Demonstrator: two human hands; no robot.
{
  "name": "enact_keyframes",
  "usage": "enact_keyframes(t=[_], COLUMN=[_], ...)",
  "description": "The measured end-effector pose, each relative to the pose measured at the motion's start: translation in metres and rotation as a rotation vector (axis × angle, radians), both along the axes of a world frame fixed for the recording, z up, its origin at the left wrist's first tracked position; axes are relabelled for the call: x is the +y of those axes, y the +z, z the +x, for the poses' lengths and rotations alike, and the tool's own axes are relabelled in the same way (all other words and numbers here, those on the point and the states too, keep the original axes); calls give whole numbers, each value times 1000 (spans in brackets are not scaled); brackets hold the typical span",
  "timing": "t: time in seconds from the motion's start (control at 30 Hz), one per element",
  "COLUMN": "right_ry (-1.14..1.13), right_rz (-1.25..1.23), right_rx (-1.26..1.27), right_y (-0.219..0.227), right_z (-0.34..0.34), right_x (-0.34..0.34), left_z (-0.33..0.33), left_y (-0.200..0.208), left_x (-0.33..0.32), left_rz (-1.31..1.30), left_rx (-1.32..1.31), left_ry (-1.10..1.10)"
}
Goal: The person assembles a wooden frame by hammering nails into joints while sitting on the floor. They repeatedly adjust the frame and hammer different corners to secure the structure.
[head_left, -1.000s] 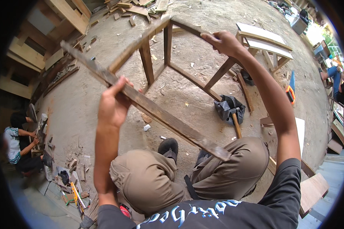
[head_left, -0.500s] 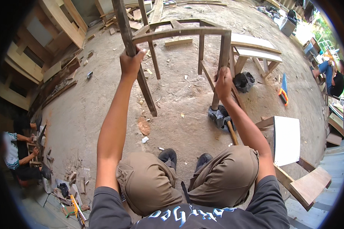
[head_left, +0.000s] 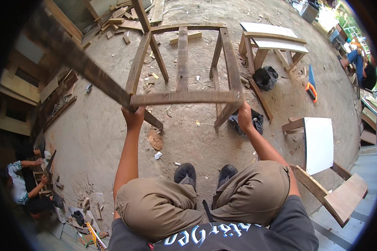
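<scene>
A rough wooden frame (head_left: 184, 97) of dark slats stands on the dirt floor in front of my knees, its legs pointing down and away. My left hand (head_left: 133, 116) grips the frame's near left corner, where a long dark plank (head_left: 77, 62) runs off to the upper left. My right hand (head_left: 244, 117) clasps the near right corner post. Both arms are stretched forward. I crouch with both shoes (head_left: 206, 175) just behind the frame.
A black bag (head_left: 255, 121) lies under the right corner. A wooden bench (head_left: 272, 42) and second black bag (head_left: 265, 77) stand beyond, with an orange-handled saw (head_left: 311, 85). A white panel (head_left: 319, 143) lies right. Scrap wood (head_left: 113, 25) piles at back left. A person (head_left: 23, 188) crouches lower left.
The frame has swung from tilted to standing square on the floor. My left hand came down from high up to the near left corner; my right hand shifted onto the near right corner.
</scene>
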State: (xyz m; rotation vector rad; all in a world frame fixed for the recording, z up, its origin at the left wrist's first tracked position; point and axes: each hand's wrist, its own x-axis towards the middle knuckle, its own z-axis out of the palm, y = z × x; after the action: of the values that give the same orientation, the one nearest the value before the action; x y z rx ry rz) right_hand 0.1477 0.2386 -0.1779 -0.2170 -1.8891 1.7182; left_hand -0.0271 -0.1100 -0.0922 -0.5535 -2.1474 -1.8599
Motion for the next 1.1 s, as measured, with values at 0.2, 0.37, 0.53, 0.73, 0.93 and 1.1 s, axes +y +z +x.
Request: enact_keyframes(t=[0.2,0.37,0.53,0.73,0.93,1.1], right_ry=[60,372,190,-139,-283,-64], right_rz=[58,-529,-625,-20,-55,-401], right_rx=[-359,-404,-423,-465,-615,-673], right_y=[-83,-111,-150,-113,-156,-79], right_z=[-50,-97,-107,-76,-84,-65], right_x=[24,7,24,-12,20,4], left_z=[5,7,15,13,13,18], left_y=[-6,-40,-71,-87,-92,-99], left_x=[-8,-23,13,-12,6,-6], left_rz=[1,-44,-27,-68,-60,-43], left_rx=[-95,-234,-308,-233,-266,-288], left_ry=[-115,-275,-244,-180,-173,-132])
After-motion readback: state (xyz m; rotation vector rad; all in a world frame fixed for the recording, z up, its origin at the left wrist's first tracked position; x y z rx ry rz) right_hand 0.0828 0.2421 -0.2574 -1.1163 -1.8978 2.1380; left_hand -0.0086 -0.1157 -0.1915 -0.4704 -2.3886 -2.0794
